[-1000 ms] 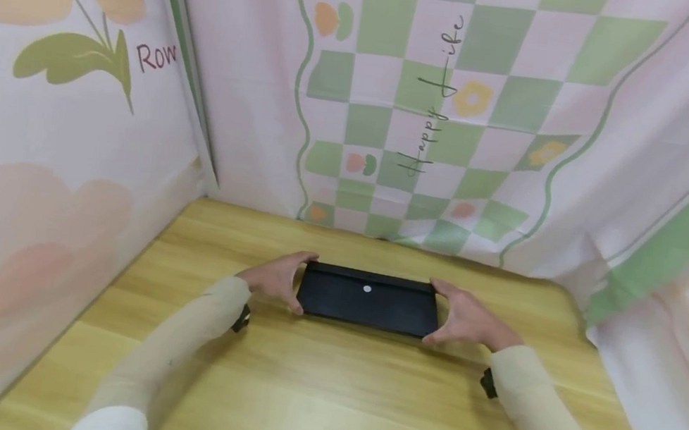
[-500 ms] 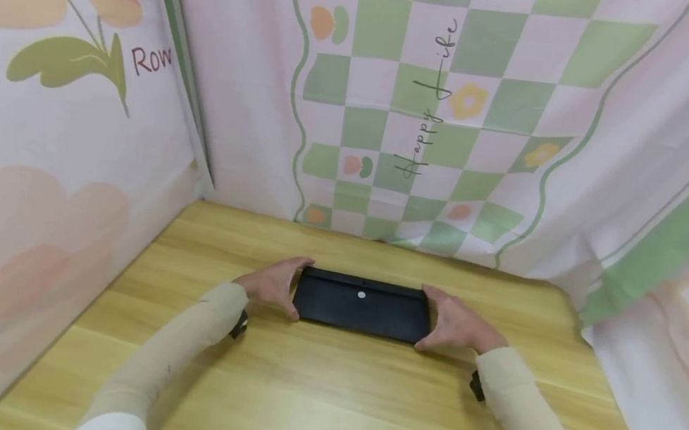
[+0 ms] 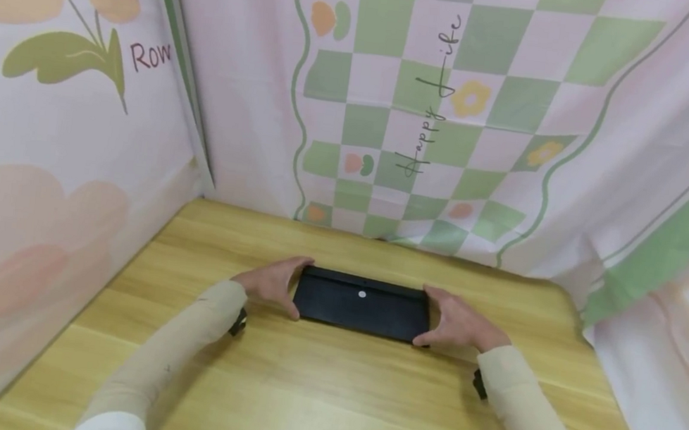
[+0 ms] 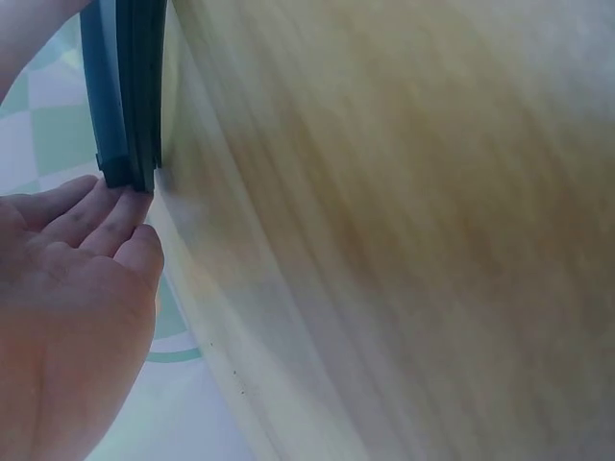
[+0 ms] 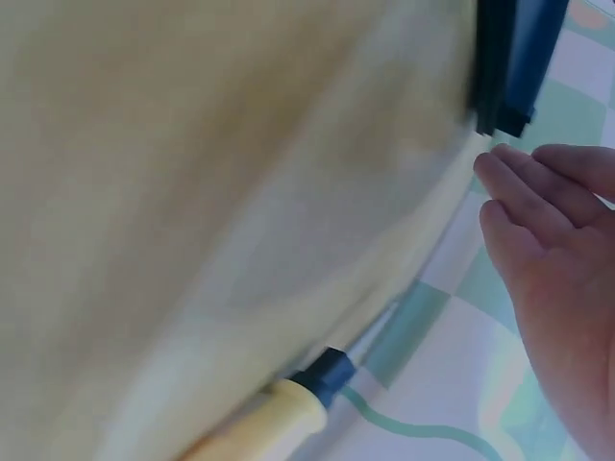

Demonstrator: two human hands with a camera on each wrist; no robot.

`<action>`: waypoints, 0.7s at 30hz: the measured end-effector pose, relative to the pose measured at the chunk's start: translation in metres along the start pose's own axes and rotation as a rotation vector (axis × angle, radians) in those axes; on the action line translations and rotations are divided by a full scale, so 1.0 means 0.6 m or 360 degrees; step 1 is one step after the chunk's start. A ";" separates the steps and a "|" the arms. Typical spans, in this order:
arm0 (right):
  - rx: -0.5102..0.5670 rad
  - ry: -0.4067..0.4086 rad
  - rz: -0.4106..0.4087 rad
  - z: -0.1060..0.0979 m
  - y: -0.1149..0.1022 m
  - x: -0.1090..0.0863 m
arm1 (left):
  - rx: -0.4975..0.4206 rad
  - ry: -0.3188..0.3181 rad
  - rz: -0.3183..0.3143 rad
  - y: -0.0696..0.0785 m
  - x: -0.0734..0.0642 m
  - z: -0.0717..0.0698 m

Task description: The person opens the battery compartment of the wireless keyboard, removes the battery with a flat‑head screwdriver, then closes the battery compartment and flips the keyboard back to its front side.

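A flat black oblong object point(image 3: 362, 311) has a raised strip along its far edge and a small white round spot near its middle. It lies level over the wooden table. My left hand point(image 3: 273, 283) grips its left end, thumb at the near corner and fingers at the far corner. At the right end my right hand point(image 3: 459, 320) holds it in the same way. The left wrist view shows the object's end point(image 4: 125, 96) edge-on, with layered dark sides, against my fingertips. In the right wrist view its other end point(image 5: 519, 67) is right at my fingertips.
The yellow wood-grain table point(image 3: 310, 403) stretches out in front of me. A checked curtain point(image 3: 426, 111) hangs behind it and a flowered one point(image 3: 51, 210) on the left. The right wrist view shows a beige tube-shaped thing point(image 5: 264, 427) with a dark end.
Over the last second the black object and both hands have shifted slightly towards me and to the left. Between half a second ago and now they have hardly moved.
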State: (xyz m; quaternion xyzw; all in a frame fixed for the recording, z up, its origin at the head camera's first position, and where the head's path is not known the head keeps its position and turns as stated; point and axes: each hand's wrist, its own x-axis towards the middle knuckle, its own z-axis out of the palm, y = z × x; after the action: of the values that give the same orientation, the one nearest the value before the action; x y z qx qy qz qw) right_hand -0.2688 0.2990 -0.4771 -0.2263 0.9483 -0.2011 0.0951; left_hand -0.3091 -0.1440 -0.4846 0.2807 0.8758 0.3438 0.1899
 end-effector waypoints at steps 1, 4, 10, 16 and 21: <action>-0.0006 0.0008 -0.0001 -0.005 -0.002 0.001 | 0.0009 -0.0003 -0.0001 0.000 0.000 -0.001; -0.0035 0.0068 -0.0017 -0.022 -0.008 0.008 | 0.0006 -0.0013 -0.0006 0.001 -0.002 -0.002; -0.0169 0.0198 -0.0176 -0.047 -0.023 0.039 | 0.0006 -0.0011 -0.0011 0.000 -0.003 -0.003; -0.0305 0.0155 -0.0300 -0.055 -0.045 0.076 | 0.0007 -0.0010 -0.0036 0.004 -0.006 -0.005; -0.0360 0.0090 -0.0352 -0.051 -0.059 0.097 | 0.0016 -0.0008 -0.0043 0.006 -0.008 -0.004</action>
State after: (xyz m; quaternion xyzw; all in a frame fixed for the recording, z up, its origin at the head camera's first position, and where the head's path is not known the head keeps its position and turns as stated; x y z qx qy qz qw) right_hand -0.3146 0.2534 -0.4398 -0.3329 0.9365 -0.1086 0.0195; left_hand -0.3054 -0.1457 -0.4799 0.2706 0.8808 0.3361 0.1952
